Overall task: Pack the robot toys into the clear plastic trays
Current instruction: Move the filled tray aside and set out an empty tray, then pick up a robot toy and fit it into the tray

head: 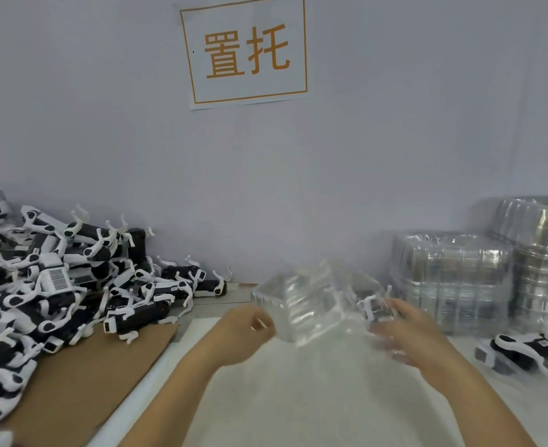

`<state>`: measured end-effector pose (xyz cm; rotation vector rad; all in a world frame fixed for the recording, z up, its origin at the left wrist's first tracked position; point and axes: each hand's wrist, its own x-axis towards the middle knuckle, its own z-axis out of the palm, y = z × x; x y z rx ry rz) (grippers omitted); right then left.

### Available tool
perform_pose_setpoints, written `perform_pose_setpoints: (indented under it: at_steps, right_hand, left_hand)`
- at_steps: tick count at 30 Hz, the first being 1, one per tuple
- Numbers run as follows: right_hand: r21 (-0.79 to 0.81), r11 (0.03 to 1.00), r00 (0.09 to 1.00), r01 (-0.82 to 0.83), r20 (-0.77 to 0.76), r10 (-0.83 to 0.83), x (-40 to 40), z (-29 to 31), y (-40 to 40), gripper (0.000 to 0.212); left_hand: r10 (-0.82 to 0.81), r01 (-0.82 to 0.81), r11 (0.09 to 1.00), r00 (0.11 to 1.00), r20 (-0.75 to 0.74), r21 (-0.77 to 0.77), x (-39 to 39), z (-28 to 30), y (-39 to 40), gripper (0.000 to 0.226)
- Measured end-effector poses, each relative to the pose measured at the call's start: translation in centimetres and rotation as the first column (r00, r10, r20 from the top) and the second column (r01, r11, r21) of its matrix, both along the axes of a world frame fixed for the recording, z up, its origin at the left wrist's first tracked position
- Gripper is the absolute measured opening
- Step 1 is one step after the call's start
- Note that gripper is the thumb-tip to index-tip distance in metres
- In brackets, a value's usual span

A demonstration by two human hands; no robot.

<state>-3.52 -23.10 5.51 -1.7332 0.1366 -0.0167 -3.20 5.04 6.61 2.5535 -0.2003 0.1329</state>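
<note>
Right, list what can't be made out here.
Head view only:
- clear tray: motion-blurred, its compartments unreadable.
- robot toy behind the tray: mostly hidden by plastic and the right hand.
- left hand: blurred; grip on the tray unclear.
- toy pile: cut off by the left edge.

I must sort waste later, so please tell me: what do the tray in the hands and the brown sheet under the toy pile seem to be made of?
Clear tray: apparently thin glossy plastic; the table shows through and it glints. Brown sheet: probably matte cardboard, flat with a straight cut edge.
</note>
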Motion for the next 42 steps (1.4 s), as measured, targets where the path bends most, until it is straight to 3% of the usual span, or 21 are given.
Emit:
perform_pose_setpoints:
  at_steps: [2,4,6,9,12,15,17,21,24,27,30,36,39,42]
  right_hand:
    - [-0.267,0.964,1.000,-0.007,0.001,0.007,-0.1,0.4,0.2,0.039]
    - [-0.525,0.848,0.997,-0.068,-0.055,0.046,-0.1,0.4,0.7,0.047]
    - [-0.646,0.751,0.988,-0.140,-0.136,0.067,-0.1,0.1,1.3,0.059]
    - [-0.611,0.762,0.974,-0.214,-0.198,0.115,-0.1,-0.5,1.7,0.067]
    - [-0.581,0.784,0.973,-0.217,-0.196,0.123,0.2,-0.9,1.8,0.066]
    - [-0.550,0.808,0.974,-0.210,-0.194,0.122,0.4,-1.2,2.0,0.065]
    - [-0.538,0.817,0.974,-0.209,-0.194,0.122,0.3,-1.3,2.1,0.067]
    - [-0.523,0.828,0.974,-0.201,-0.196,0.113,0.4,-1.5,2.2,0.071]
    - [-0.515,0.833,0.975,-0.201,-0.191,0.117,0.4,-1.6,2.1,0.072]
    - [-0.519,0.831,0.975,-0.199,-0.187,0.117,0.5,-1.6,2.1,0.072]
    - [-0.511,0.834,0.974,-0.206,-0.185,0.127,0.6,-1.7,2.1,0.067]
    - [-0.508,0.834,0.972,-0.217,-0.190,0.137,0.5,-1.8,2.2,0.054]
    - [-0.521,0.824,0.971,-0.224,-0.189,0.145,0.5,-1.7,2.4,0.052]
    - [-0.520,0.824,0.971,-0.227,-0.185,0.150,0.4,-1.8,2.4,0.051]
  left_hand:
    - [0.194,-0.221,0.957,0.969,0.151,0.189,1.5,-0.3,2.7,0.023]
    - [0.354,-0.415,0.847,0.906,0.231,0.332,2.6,-0.3,5.9,0.039]
    - [0.438,-0.497,0.733,0.867,0.237,0.465,3.5,-0.5,9.6,0.053]
    - [0.549,-0.523,0.663,0.826,0.127,0.536,4.6,-1.4,15.3,0.068]
    - [0.531,-0.464,0.724,0.847,0.017,0.511,4.7,-2.1,19.5,0.046]
    - [0.411,-0.391,0.719,0.906,0.103,0.575,4.1,-3.1,20.8,0.013]
    - [0.380,-0.407,0.692,0.908,0.178,0.596,3.8,-3.5,20.3,0.004]
    - [0.352,-0.420,0.666,0.906,0.237,0.616,4.4,-3.7,18.5,0.026]
    - [0.426,-0.481,0.626,0.870,0.248,0.614,4.5,-3.8,18.3,0.038]
    - [0.514,-0.545,0.609,0.824,0.236,0.576,4.4,-4.0,19.1,0.036]
    - [0.529,-0.554,0.658,0.822,0.211,0.509,4.9,-3.8,20.0,0.030]
    - [0.412,-0.503,0.580,0.860,0.301,0.641,5.1,-2.2,18.5,0.030]
    - [0.334,-0.511,0.674,0.855,0.397,0.534,5.1,-0.6,17.1,0.025]
    - [0.312,-0.557,0.712,0.797,0.517,0.429,4.9,1.8,15.0,0.023]
